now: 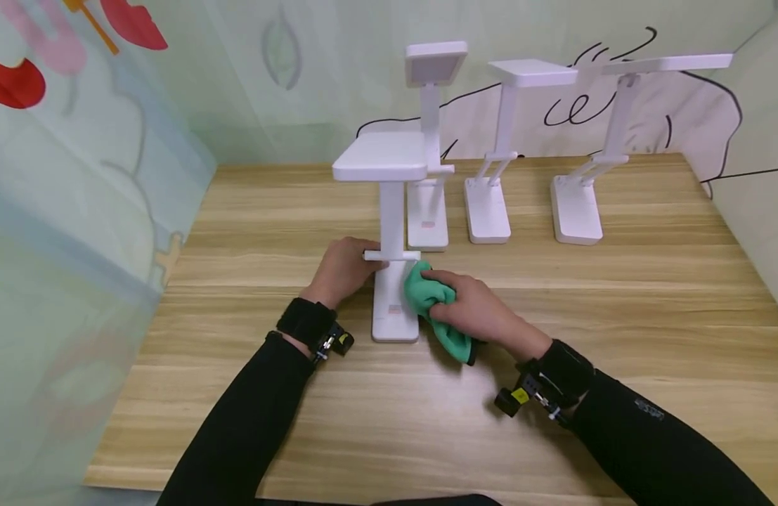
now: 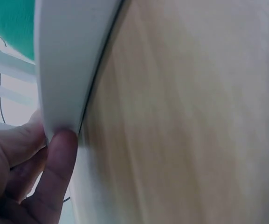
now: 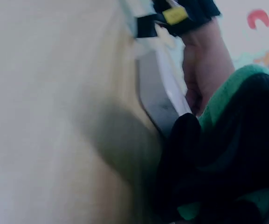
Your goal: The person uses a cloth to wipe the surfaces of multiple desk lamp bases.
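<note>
A white desk lamp [image 1: 395, 302] stands on the table in front of the person, its flat head tilted over the base. My left hand [image 1: 343, 270] pinches the far left part of the lamp's base; in the left wrist view, thumb and finger close on the corner of the base [image 2: 69, 70]. My right hand [image 1: 477, 307] grips a bunched green cloth [image 1: 426, 295] with dark edging and holds it against the right side of the base. The right wrist view has the cloth [image 3: 234, 91] beside the base [image 3: 155, 86]; the right fingers are mostly hidden there.
Three more white desk lamps stand behind: one close behind the first [image 1: 429, 211], one in the middle [image 1: 488, 211] and one to the right [image 1: 577, 211]. The wooden table [image 1: 268, 232] meets a printed wall covering [image 1: 313, 84] at the back and sides.
</note>
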A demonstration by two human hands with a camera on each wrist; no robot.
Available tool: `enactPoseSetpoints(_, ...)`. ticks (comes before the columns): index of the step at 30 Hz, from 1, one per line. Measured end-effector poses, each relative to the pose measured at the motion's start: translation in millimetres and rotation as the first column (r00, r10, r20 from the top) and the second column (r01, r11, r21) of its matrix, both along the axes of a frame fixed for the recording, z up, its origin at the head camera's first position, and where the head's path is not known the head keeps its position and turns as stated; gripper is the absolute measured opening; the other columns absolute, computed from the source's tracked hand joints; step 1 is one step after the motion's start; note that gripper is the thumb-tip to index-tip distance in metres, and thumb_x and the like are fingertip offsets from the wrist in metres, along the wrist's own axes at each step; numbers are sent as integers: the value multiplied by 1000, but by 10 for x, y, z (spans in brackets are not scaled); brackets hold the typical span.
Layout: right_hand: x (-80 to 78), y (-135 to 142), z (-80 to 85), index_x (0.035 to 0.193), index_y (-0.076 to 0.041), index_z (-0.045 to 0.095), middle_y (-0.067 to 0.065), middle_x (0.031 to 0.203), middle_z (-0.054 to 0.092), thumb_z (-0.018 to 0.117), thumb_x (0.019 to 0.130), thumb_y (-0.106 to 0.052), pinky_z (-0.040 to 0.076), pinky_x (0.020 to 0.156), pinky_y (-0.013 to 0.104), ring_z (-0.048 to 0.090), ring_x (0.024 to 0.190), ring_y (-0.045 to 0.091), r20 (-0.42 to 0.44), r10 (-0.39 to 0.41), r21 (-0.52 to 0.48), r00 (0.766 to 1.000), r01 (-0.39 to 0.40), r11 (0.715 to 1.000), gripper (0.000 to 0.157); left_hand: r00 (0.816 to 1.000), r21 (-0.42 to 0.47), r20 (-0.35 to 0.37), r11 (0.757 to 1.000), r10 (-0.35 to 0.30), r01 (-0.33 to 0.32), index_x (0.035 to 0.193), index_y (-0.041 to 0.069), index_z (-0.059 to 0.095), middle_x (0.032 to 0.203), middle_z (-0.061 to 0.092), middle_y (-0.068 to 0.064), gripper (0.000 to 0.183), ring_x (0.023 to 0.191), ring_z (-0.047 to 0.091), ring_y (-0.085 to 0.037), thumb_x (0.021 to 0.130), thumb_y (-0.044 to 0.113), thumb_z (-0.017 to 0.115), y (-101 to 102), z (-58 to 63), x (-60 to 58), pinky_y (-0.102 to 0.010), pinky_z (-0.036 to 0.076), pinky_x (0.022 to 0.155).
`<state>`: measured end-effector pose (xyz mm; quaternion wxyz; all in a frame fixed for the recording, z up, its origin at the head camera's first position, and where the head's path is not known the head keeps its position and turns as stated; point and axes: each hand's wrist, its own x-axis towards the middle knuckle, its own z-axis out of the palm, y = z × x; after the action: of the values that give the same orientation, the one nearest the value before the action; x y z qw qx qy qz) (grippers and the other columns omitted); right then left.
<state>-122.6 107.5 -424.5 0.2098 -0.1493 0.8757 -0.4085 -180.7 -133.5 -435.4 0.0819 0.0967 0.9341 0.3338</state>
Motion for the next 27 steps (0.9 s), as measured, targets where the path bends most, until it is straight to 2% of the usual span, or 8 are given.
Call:
enactPoseSetpoints(5,272,30,2,140,-18,51,6,112,63,66,80,-20,47,66,32,54,78,18,-168,114,102,979,-98,990,63,999,23,29,999,32,-33,115,14,71,81,72,-1,29,61,64,-9,88,24,71,32,16,17,-26,53,55)
enactPoseSetpoints(7,378,47,1,138,-18,53,3,118,63,67,78,-18,48,70,32,55,82,16,-212,157,125,965,-132,983,61,999,20,31,999,37,-37,116,13,71,83,72,-2,30,60,64,-9,88,24,71,35,27,24,-26,53,55)
enactPoseSetpoints(12,600,93,7,135,-22,56,-5,123,63,68,77,-17,50,80,33,56,94,9,-244,244,143,939,-214,966,59,999,14,29,999,44,-44,117,12,70,97,73,-7,32,61,65,-10,88,24,72,31,50,42,-26,53,54)
enactPoseSetpoints(16,683,140,66,131,-25,60,-10,129,60,68,78,-16,50,90,35,54,111,5,-266,345,155,900,-313,937,55,998,-2,27,999,51,-51,118,12,70,98,73,-6,33,60,64,-9,88,25,72,32,38,41,-26,52,54)
enactPoseSetpoints(19,661,223,191,128,-29,61,-11,129,60,66,77,-10,50,91,36,54,113,7,-238,381,115,893,-363,924,55,1000,-28,4,999,18,-18,119,14,70,98,74,-6,32,59,63,-7,89,26,70,47,36,33,-25,51,55)
enactPoseSetpoints(22,537,296,334,129,-34,60,-9,130,60,65,73,-4,51,83,37,56,107,11,-232,328,51,916,-326,944,63,1000,-46,-21,999,-14,13,118,15,70,93,74,-4,31,59,63,-6,90,27,69,57,42,31,-24,51,55)
enactPoseSetpoints(24,397,292,373,131,-34,58,-6,132,59,66,72,-4,50,81,38,56,106,14,-283,279,29,918,-282,959,66,999,-50,-28,999,-20,19,117,17,71,88,74,-2,30,59,63,-7,90,27,69,53,47,33,-24,51,55)
enactPoseSetpoints(27,168,192,321,136,-27,55,0,139,55,65,75,-8,49,87,42,52,117,20,-383,266,74,885,-257,963,65,999,-46,-29,999,-15,14,115,17,71,82,72,1,28,60,62,-8,89,27,69,41,43,36,-25,51,56)
